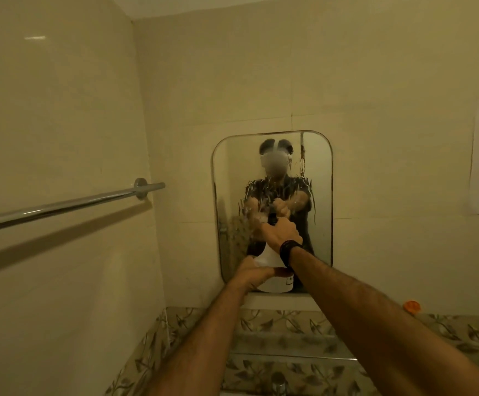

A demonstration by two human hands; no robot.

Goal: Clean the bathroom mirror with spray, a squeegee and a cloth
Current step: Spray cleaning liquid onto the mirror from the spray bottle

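A rounded rectangular mirror (318,195) hangs on the tiled wall ahead, its middle wet with streaks and droplets running down. I hold a white spray bottle (272,257) up in front of its lower part. My right hand (279,231), with a dark band on the wrist, grips the dark trigger head at the top. My left hand (254,274) cups the bottle's body from the left and below. A fine mist hangs to the left of the nozzle. No squeegee or cloth shows.
A chrome towel rail (69,202) juts from the left wall at about hand height. A white ledge (278,302) runs under the mirror above leaf-patterned tiles. An orange object (411,306) lies at the right. A chrome tap top (279,381) shows at the bottom.
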